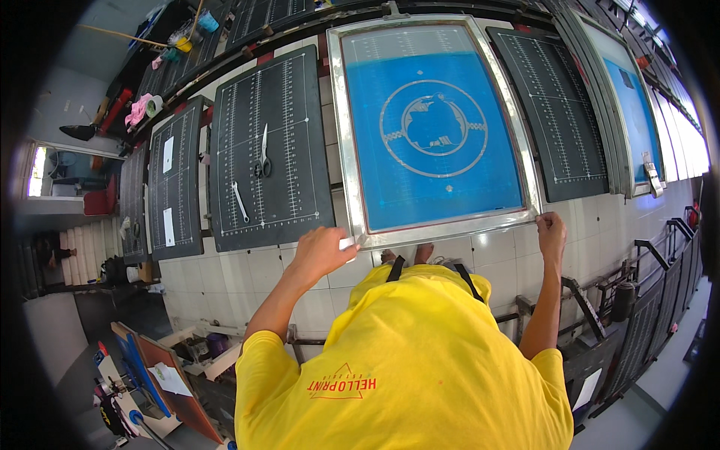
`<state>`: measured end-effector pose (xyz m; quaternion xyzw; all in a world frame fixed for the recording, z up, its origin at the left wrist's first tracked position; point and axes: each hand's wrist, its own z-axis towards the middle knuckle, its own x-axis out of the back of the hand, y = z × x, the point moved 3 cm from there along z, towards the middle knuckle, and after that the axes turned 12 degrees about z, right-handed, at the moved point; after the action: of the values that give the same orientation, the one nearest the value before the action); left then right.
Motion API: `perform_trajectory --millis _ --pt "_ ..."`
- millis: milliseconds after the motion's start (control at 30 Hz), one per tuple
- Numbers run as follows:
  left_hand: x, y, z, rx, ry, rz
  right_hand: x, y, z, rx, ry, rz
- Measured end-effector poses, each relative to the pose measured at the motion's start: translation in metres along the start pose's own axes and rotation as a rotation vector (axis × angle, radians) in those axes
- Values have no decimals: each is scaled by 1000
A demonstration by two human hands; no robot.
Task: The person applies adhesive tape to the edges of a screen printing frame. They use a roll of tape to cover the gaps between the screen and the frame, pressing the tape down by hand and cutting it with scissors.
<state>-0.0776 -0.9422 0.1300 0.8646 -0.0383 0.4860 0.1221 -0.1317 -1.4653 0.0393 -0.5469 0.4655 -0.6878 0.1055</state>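
A silk-screen printing frame with metal edges lies before me over a pallet. Its mesh is coated blue and carries a ring-shaped design. My left hand is closed at the near left corner, where a small white piece shows by the fingers; its kind I cannot make out. At the near right corner, my right hand has its fingers curled onto the metal edge. To the left, a black pallet with white ruler marks bears scissors and a wrench.
More marked black pallets stand on both sides. Another blue screen frame leans at the right, with a metal clamp. At the far left lie a pink cloth and a tape roll. Metal rails run behind my right arm.
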Motion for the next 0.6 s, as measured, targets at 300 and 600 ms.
perform_trajectory --millis 300,600 --pt "-15 -4 -2 32 -10 4 -4 -4 -10 14 -7 30" --pt "-31 -10 -2 30 10 7 -7 -2 -14 10 -8 -30"
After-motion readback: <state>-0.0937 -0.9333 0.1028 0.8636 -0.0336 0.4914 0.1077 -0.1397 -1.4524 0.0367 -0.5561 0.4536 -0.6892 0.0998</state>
